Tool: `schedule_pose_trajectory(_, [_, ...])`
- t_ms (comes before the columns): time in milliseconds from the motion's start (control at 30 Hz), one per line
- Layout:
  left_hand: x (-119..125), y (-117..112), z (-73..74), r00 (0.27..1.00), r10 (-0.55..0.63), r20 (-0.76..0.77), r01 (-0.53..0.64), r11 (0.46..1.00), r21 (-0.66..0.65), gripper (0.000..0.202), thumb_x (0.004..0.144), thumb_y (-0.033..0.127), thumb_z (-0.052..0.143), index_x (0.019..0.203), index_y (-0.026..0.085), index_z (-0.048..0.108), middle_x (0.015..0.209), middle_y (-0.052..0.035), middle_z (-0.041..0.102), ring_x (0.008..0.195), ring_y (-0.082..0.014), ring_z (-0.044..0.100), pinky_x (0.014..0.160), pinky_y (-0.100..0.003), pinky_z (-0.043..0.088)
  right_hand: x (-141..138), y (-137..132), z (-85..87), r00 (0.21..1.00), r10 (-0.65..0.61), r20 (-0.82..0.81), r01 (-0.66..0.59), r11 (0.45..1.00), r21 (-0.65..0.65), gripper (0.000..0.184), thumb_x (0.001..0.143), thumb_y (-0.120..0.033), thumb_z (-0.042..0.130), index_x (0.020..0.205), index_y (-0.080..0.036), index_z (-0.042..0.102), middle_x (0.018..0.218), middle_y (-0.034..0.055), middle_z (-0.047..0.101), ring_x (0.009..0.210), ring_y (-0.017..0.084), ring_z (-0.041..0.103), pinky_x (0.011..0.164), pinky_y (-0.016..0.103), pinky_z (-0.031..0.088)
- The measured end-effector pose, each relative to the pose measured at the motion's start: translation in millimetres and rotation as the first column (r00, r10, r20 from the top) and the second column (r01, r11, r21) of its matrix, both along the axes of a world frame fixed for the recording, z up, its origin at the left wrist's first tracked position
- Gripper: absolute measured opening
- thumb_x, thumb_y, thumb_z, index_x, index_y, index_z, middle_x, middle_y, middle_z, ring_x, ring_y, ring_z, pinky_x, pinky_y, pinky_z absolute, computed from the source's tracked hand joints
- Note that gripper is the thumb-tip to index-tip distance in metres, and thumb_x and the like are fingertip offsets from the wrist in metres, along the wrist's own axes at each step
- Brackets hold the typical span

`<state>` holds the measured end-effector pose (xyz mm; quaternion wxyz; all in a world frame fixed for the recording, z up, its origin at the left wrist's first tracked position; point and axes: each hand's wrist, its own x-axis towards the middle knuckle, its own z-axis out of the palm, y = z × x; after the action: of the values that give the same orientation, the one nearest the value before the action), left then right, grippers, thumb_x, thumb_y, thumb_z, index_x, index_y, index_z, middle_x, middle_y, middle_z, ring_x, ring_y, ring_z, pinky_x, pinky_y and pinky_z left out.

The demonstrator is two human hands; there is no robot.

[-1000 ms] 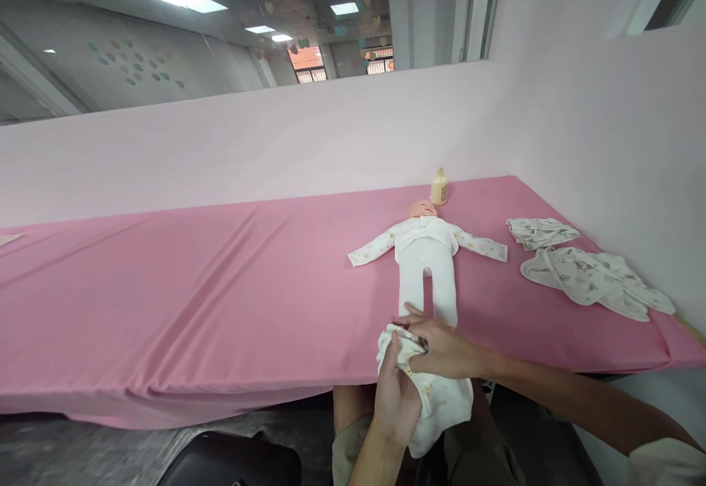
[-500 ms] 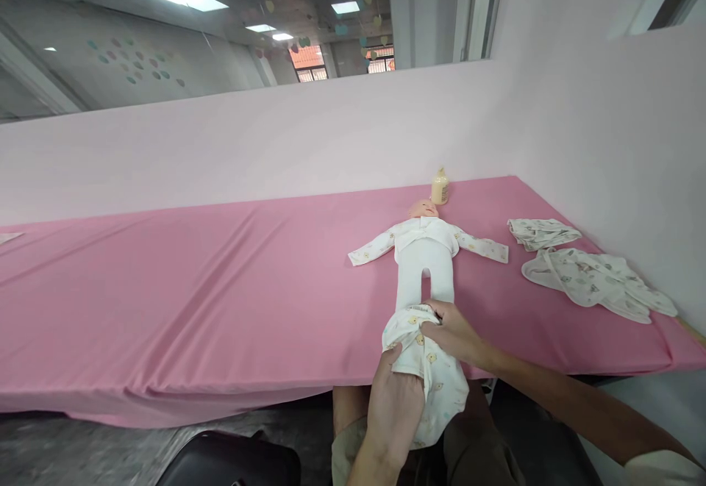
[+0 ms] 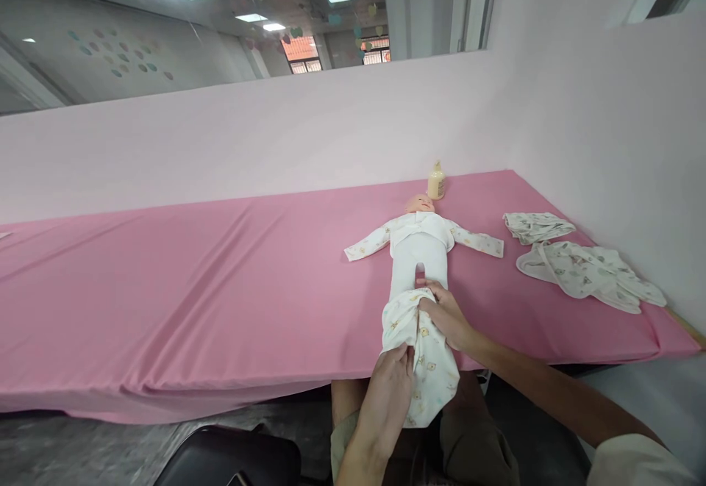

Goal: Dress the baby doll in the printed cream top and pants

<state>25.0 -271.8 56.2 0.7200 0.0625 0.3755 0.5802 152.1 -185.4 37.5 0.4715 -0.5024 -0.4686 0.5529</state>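
Note:
A baby doll lies on its back on the pink-covered table, its head toward the wall and both sleeved arms spread. It wears a white printed top with long sleeves and plain white on its legs. Around its lower legs sits a pair of printed baby pants, bunched at the top and hanging past the table's front edge. My left hand is closed on the near left side of the pants. Closer to the doll, my right hand pinches the bunched upper edge. The doll's feet are hidden in the cloth.
A pale yellow pump bottle stands behind the doll's head. To the right lie a folded printed cloth and a spread printed garment. A black chair is below the table at front left.
The bunched pants have moved slightly up the doll's legs, covering more of them. My left hand has shifted its hold up along the cloth; my right hand still grips the upper edge.

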Motion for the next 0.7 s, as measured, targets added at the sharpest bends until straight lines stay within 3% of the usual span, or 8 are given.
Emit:
schedule_pose_trajectory(100, [0.6, 0.3, -5.3, 0.997, 0.014, -0.074, -0.013, 1.0, 0.014, 0.012, 0.077, 0.007, 0.063, 0.069, 0.015, 0.066, 0.084, -0.0049, 0.068, 0.095, -0.0156, 0.065, 0.106, -0.03, 0.042, -3.7, 3.8, -2.6, 0.999, -0.001, 0.04, 0.002, 0.999, -0.033, 0.028, 0.071, -0.026, 0.053, 0.097, -0.02, 0.059, 0.108, 0.0058, 0.061, 0.095, 0.021, 0.057, 0.075, 0.03, 0.045])
schedule_pose_trajectory(167, [2.3, -1.5, -7.1, 0.988, -0.023, -0.155, 0.031, 0.998, 0.051, 0.004, 0.078, 0.014, 0.065, 0.076, 0.016, 0.067, 0.094, -0.0059, 0.07, 0.105, -0.0177, 0.062, 0.108, -0.031, 0.04, -5.6, 6.7, -2.7, 0.993, -0.008, 0.116, 0.006, 1.0, 0.018, 0.023, 0.071, -0.026, 0.052, 0.092, -0.019, 0.059, 0.095, 0.0034, 0.061, 0.088, 0.019, 0.056, 0.072, 0.029, 0.043])
schedule_pose_trajectory(233, [3.8, -4.4, -7.9, 0.953, -0.079, -0.292, 0.117, 0.986, 0.116, 0.012, 0.081, 0.025, 0.066, 0.09, 0.018, 0.068, 0.11, -0.0067, 0.068, 0.118, -0.0203, 0.056, 0.11, -0.033, 0.037, -6.9, 10.4, -2.2, 0.977, -0.039, 0.211, 0.022, 0.997, 0.08, 0.01, 0.07, -0.026, 0.051, 0.077, -0.02, 0.054, 0.078, -0.0007, 0.056, 0.075, 0.016, 0.052, 0.064, 0.027, 0.039])
schedule_pose_trajectory(300, [3.1, -6.9, -10.0, 0.878, -0.107, -0.467, 0.212, 0.961, 0.179, 0.027, 0.082, 0.033, 0.065, 0.106, 0.02, 0.066, 0.125, -0.0071, 0.062, 0.127, -0.0225, 0.049, 0.111, -0.035, 0.035, -7.6, 14.5, -1.2, 0.956, -0.059, 0.286, 0.03, 0.994, 0.103, 0.009, 0.069, -0.026, 0.05, 0.067, -0.02, 0.044, 0.066, -0.0045, 0.046, 0.064, 0.013, 0.045, 0.057, 0.025, 0.034])
schedule_pose_trajectory(367, [-0.6, -8.0, -15.1, 0.771, -0.063, -0.634, 0.257, 0.942, 0.218, 0.035, 0.083, 0.037, 0.063, 0.115, 0.021, 0.062, 0.132, -0.0083, 0.058, 0.13, -0.0239, 0.046, 0.111, -0.036, 0.034, -8.0, 18.6, 0.0, 0.943, -0.05, 0.329, 0.017, 0.994, 0.104, 0.014, 0.069, -0.026, 0.051, 0.064, -0.021, 0.039, 0.062, -0.006, 0.041, 0.06, 0.011, 0.04, 0.055, 0.025, 0.031])
schedule_pose_trajectory(533, [-11.1, -6.3, -29.3, 0.451, 0.087, -0.888, 0.186, 0.964, 0.188, 0.041, 0.086, 0.043, 0.056, 0.12, 0.02, 0.059, 0.122, -0.0104, 0.062, 0.115, -0.0248, 0.057, 0.1, -0.038, 0.043, -10.5, 27.6, -0.1, 0.91, -0.018, 0.414, -0.021, 0.996, 0.088, 0.014, 0.069, -0.026, 0.053, 0.067, -0.02, 0.04, 0.064, -0.0045, 0.045, 0.061, 0.012, 0.042, 0.055, 0.025, 0.03])
schedule_pose_trajectory(600, [-10.3, -4.5, -29.9, 0.383, 0.122, -0.916, 0.131, 0.974, 0.184, 0.045, 0.083, 0.043, 0.061, 0.121, 0.02, 0.057, 0.121, -0.0101, 0.061, 0.109, -0.0249, 0.058, 0.095, -0.038, 0.045, -12.8, 30.6, -0.4, 0.871, -0.015, 0.491, -0.048, 0.992, 0.115, 0.016, 0.07, -0.026, 0.053, 0.066, -0.021, 0.039, 0.062, -0.0045, 0.045, 0.061, 0.012, 0.042, 0.055, 0.025, 0.028])
schedule_pose_trajectory(700, [-5.7, 1.1, -29.4, 0.37, 0.177, -0.912, 0.088, 0.971, 0.224, 0.055, 0.074, 0.039, 0.071, 0.124, 0.022, 0.055, 0.124, -0.0094, 0.054, 0.113, -0.0257, 0.053, 0.099, -0.038, 0.041, -15.7, 33.3, 2.2, 0.802, -0.017, 0.598, -0.112, 0.978, 0.179, 0.015, 0.073, -0.027, 0.054, 0.068, -0.022, 0.04, 0.062, -0.0041, 0.047, 0.061, 0.013, 0.043, 0.056, 0.026, 0.027])
